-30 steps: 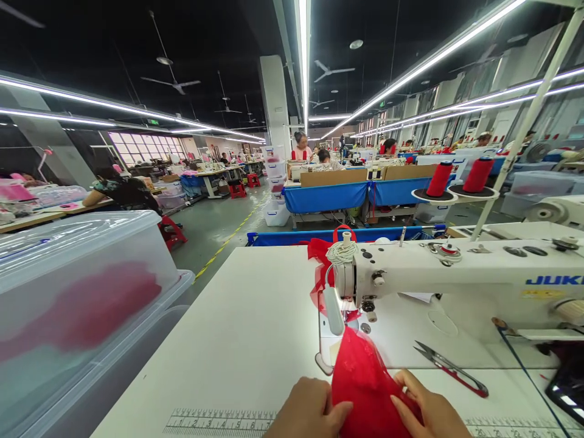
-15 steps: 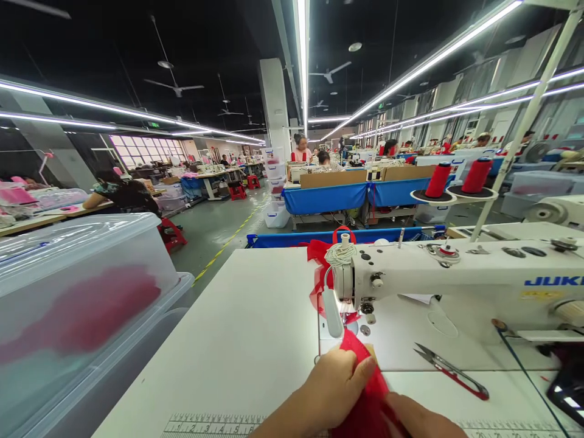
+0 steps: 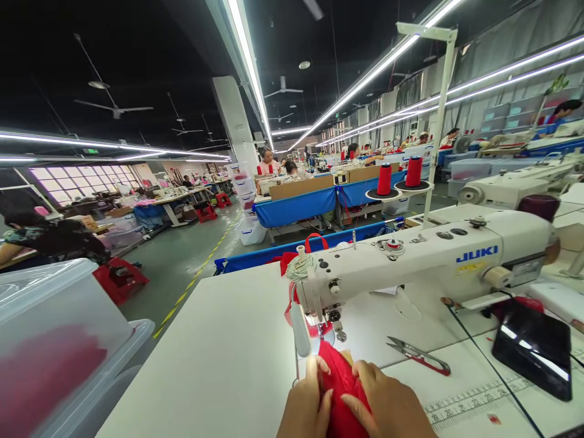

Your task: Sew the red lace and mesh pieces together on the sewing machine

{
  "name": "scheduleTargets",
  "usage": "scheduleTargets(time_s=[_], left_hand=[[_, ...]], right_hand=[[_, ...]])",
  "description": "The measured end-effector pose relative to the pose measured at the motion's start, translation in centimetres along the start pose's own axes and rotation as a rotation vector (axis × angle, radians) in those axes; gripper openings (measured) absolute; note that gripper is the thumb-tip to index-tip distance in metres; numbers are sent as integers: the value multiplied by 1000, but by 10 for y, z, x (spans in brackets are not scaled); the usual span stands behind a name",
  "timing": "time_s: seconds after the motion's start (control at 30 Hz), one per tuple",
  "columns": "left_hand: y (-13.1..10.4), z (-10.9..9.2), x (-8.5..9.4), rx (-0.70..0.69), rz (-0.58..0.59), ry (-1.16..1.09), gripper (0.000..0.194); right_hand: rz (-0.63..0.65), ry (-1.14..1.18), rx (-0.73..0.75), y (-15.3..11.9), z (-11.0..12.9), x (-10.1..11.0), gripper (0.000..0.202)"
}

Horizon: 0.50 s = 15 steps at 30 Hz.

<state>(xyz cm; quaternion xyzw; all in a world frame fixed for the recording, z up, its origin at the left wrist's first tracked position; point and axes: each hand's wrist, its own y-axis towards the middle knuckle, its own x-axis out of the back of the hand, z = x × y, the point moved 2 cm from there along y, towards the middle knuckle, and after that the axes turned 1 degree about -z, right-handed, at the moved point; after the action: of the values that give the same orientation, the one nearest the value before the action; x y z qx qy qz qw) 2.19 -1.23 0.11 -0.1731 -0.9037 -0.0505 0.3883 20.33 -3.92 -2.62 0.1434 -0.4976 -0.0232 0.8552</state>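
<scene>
Red fabric [image 3: 338,380] runs from the needle area of a white JUKI sewing machine [image 3: 420,258] down toward me. My left hand [image 3: 306,395] grips its left edge, thumb and fingers closed on it. On the other edge my right hand [image 3: 385,398] pinches the same fabric, thumb on top. Both hands are just in front of the presser foot, whose contact with the cloth I cannot make out. More red fabric [image 3: 292,304] shows behind the machine head. Thread snips [image 3: 420,356] lie on the table to the right of my right hand.
A black phone-like device [image 3: 533,347] lies at the right, near a printed ruler strip [image 3: 474,401]. Two red thread cones [image 3: 384,180] stand behind the machine. A clear plastic bin [image 3: 55,340] is left of the white table [image 3: 219,353]. Other people sit at machines farther off.
The view has swung right, so the machine appears farther left. My right hand has come up along the fabric, and both hands now hold it side by side near the needle.
</scene>
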Motion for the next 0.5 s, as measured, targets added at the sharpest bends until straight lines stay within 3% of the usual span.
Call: scheduleTargets(time_s=[0.1,0.17,0.3,0.5], left_hand=[[-2,5,-1,-129,-40,-13,27],[-3,3,1,-169,-7,6,23],[-5,-9,8,-71,8,8,23],[-5,-22,11,-62,9,-43,21]], right_hand=[[46,96,10,12,9,4,50],[76,241,-30,19,13,10,42],[160,573,-202,26,11,27,25],[336,857,-352,22,8,28,48]])
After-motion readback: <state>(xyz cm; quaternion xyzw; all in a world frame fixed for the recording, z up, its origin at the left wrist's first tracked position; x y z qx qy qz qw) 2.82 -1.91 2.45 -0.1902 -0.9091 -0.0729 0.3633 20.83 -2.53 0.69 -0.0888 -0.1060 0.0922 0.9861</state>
